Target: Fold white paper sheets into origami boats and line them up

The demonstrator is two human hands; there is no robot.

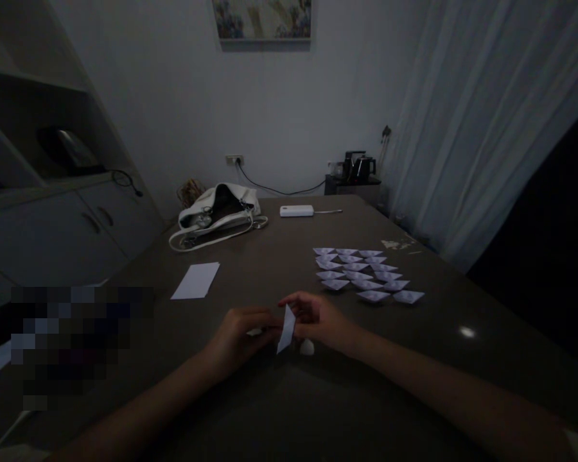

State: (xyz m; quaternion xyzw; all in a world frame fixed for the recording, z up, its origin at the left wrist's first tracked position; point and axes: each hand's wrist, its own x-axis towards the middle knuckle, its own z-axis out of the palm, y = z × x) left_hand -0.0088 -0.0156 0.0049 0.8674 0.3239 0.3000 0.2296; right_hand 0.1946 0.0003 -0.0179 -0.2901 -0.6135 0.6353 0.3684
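Observation:
A folded piece of white paper stands on a slant between my two hands, above the near middle of the table. My left hand pinches it from the left side, its fingers closed. From the right, my right hand grips the same paper between thumb and curled fingers. A small whitish object shows just below my right hand; I cannot tell what it is. Several folded paper boats sit in rows to the right. A stack of white paper sheets lies to the left.
A white handbag lies at the far left of the brown table. Beyond the middle is a white power bank with a short cable. Paper scraps lie near the right edge. A black kettle stands behind the table.

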